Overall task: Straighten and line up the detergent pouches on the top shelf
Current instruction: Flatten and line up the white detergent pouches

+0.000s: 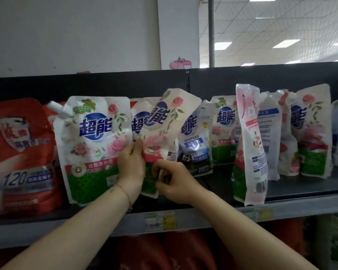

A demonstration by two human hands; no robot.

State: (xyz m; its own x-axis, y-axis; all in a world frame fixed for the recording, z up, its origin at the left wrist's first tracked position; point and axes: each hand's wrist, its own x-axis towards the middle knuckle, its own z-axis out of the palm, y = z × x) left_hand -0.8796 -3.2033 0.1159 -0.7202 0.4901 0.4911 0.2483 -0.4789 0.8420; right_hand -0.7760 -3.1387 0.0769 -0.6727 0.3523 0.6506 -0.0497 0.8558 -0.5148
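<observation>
A white rose-print detergent pouch [165, 123] leans to the right at the middle of the top shelf [300, 189]. My left hand [131, 164] grips its left edge. My right hand [174, 182] pinches its lower part. To its left an upright rose pouch [95, 145] with a white spout faces front. Behind the tilted pouch stand another rose pouch [138, 121] and a blue one [195, 141]. Further right, a pouch turned sideways [249, 145] stands at the shelf's front, with several more pouches [312, 133] behind it.
Red pouches [20, 152] fill the shelf's left end. A black back panel [105, 84] runs behind the row. Price labels [160, 221] sit on the grey shelf lip. More red and green packs [164, 252] lie on the shelf below.
</observation>
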